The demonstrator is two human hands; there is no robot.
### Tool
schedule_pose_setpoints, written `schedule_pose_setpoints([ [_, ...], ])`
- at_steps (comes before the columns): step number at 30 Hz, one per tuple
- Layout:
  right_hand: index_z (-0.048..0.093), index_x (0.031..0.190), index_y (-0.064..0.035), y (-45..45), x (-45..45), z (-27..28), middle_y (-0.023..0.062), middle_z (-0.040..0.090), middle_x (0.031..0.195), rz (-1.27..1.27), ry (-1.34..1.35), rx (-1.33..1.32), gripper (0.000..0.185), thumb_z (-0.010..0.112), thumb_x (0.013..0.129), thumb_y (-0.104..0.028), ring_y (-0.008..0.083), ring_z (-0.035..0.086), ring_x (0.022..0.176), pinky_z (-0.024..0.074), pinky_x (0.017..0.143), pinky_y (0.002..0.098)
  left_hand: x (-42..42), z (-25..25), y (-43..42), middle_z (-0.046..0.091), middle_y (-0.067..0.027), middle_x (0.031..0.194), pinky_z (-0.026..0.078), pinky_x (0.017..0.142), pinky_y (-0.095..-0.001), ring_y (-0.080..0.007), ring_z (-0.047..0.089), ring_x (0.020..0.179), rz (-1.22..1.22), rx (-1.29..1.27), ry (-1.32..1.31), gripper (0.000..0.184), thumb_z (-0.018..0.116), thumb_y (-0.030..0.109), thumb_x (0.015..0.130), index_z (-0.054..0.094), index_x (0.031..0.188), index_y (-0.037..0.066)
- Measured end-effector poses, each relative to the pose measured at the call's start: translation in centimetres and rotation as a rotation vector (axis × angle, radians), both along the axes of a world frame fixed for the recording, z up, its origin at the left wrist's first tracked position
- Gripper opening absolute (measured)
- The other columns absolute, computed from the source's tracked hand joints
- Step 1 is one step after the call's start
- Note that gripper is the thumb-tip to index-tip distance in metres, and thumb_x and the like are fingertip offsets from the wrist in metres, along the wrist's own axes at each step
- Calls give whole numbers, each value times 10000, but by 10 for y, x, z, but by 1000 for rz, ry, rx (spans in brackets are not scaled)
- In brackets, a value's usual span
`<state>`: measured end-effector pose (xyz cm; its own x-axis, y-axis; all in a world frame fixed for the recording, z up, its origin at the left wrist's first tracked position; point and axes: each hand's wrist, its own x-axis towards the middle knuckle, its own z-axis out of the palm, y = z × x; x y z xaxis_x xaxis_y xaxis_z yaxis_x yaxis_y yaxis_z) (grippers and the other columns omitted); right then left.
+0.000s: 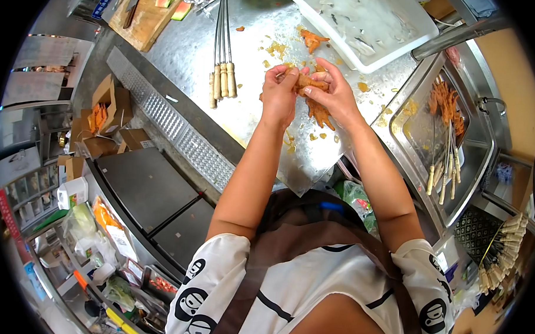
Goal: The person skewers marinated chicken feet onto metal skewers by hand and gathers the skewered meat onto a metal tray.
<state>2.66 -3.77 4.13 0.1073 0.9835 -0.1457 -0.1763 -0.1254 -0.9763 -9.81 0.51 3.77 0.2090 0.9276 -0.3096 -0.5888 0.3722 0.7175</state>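
Above the metal worktop [260,43], my left hand [279,97] and my right hand [336,97] pinch an orange-brown chicken foot [313,85] between them. Fingers of both hands are closed around it and partly hide it. Just below them lies another chicken foot [320,113] on the metal, and a further orange piece [312,41] rests beyond my fingertips. To the left, several metal skewers [225,62] with wooden handles lie side by side, apart from my hands. Yellowish bits of marinade are scattered around. Whether a skewer is inside the held piece is hidden.
A white tub [355,59] of cloudy liquid stands at the back right. In the steel sink [479,152] on the right lie loaded skewers [449,108]. A cutting board [144,21] with a knife and watermelon pieces is at the far left. Bundled skewers [506,252] stand lower right.
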Motion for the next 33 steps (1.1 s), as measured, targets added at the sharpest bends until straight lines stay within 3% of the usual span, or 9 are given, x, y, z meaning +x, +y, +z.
schedule_pose_setpoints([
  [5,506,1121,-26,0,-1,7,69,562,920,-37,-96,-19,428,643,716,-62,122,558,836,460,742,249,2,3,-6,527,-144,989,474,805,-349,-235,545,995,-17,-11,18,272,538,28,850,384,1070,-14],
  [10,540,1037,-37,1,4,7,56,577,830,-39,-252,-45,343,611,703,-60,125,566,771,461,697,249,-6,10,-8,538,-115,948,482,804,-338,-197,567,915,-116,0,155,214,582,43,827,463,991,-25],
  [12,531,1045,-35,0,7,7,57,581,809,-15,-328,-86,352,606,703,-66,133,567,758,460,691,255,-14,17,-3,551,-92,899,494,805,-340,-193,586,854,-387,1,419,242,614,50,803,469,986,-15],
  [15,505,1105,-34,-1,8,5,71,580,821,60,-478,-118,408,595,707,-58,172,566,758,453,708,275,-24,17,3,566,-92,871,502,806,-344,-199,598,812,-576,49,559,228,637,44,779,488,943,-11],
  [20,461,1210,-74,0,21,-5,96,615,905,-189,-458,137,462,584,765,-64,212,585,861,445,798,306,-46,6,-4,571,-117,906,494,819,-348,-201,580,870,-389,-74,258,167,581,48,804,520,931,-40],
  [23,491,1174,-51,-11,39,-24,109,620,958,-118,-649,40,383,569,800,-80,210,593,902,451,819,314,-57,-4,-9,570,-128,931,487,822,-349,-196,557,895,-335,-114,190,211,528,61,825,519,988,-72],
  [26,535,1111,-36,-25,27,-19,114,619,949,-29,-757,39,301,554,813,-77,208,595,907,458,816,312,-56,-5,-15,561,-122,898,512,784,-335,-198,580,755,-268,-152,157,214,547,58,816,487,983,-62],
  [31,561,1062,-30,-26,5,-11,132,610,922,-64,-582,120,270,562,793,-53,252,591,835,466,762,333,-51,-12,-17,566,-113,862,518,717,-324,-189,581,720,-293,-158,66,255,493,195,897,481,976,-47],
  [33,553,1078,-28,-24,6,-8,130,597,965,-136,-856,236,312,588,770,-54,286,550,892,439,798,351,-51,-8,-17,567,-107,858,518,707,-320,-186,581,717,-280,-164,85,265,490,213,902,478,984,-38],
])
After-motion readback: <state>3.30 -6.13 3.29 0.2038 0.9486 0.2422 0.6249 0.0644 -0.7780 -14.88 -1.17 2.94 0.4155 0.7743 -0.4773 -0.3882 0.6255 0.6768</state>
